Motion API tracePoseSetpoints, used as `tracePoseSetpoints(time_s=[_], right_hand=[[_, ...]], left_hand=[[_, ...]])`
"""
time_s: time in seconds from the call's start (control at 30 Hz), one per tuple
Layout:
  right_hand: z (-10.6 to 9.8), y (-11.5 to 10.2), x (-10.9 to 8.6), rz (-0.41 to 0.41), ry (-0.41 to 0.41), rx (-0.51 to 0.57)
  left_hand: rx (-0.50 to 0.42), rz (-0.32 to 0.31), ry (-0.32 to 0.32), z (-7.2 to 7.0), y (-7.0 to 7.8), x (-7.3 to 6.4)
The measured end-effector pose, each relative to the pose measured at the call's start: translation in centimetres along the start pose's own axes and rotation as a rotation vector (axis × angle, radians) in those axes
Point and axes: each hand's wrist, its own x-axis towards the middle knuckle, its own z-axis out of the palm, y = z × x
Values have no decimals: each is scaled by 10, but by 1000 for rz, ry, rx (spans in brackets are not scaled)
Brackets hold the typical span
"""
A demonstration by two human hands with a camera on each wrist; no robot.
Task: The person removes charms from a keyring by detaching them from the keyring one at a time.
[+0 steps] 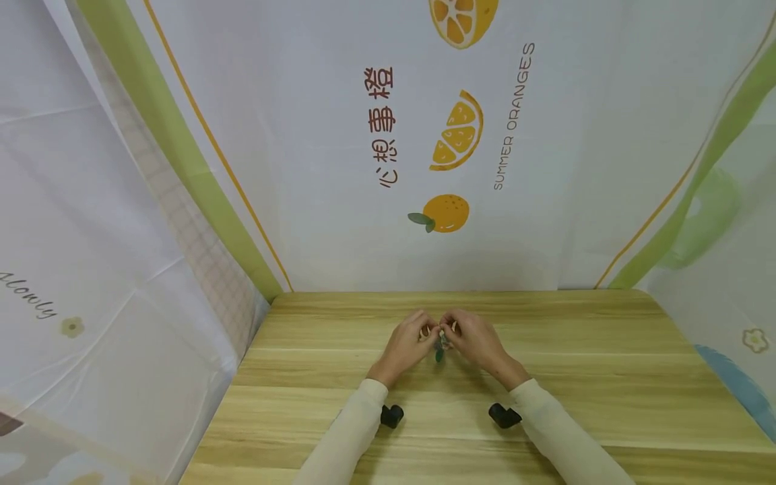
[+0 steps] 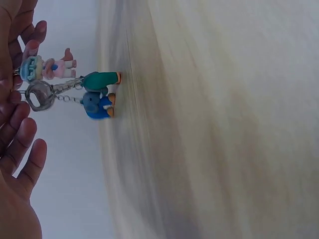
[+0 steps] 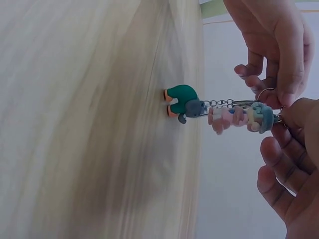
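Observation:
In the head view my left hand [image 1: 403, 345] and right hand [image 1: 477, 342] meet over the wooden table, thumbs and fingertips together at the top of a bunch of keychains. A thin metal split ring [image 3: 266, 91] shows between the fingertips in the right wrist view. Chains carry a grey elephant figurine in green [image 2: 101, 79] and another in blue [image 2: 98, 105], low near the tabletop. Closer to the fingers is a pink doll figurine [image 2: 52, 68] with a blue hat. A clear, rounded metal-edged piece [image 2: 41, 95] hangs beside it. Both hands pinch the ring end, partly hidden by fingers.
The wooden table [image 1: 291, 417] runs up to a white curtain [image 1: 327, 148] printed with oranges. More printed cloth [image 1: 139, 323] hangs at the left side. Black angular pieces [image 1: 393, 416] sit beside the sleeves at both wrists.

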Motion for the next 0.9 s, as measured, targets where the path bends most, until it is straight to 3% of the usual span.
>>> tracePoseSetpoints(time_s=[0.43, 0.9], right_hand=[[0, 2, -1, 34, -31, -2], [-3, 0, 2, 29, -18, 13]], left_hand=[[-25, 43, 25, -4, -1, 0], [-74, 15, 9, -7, -3, -1]])
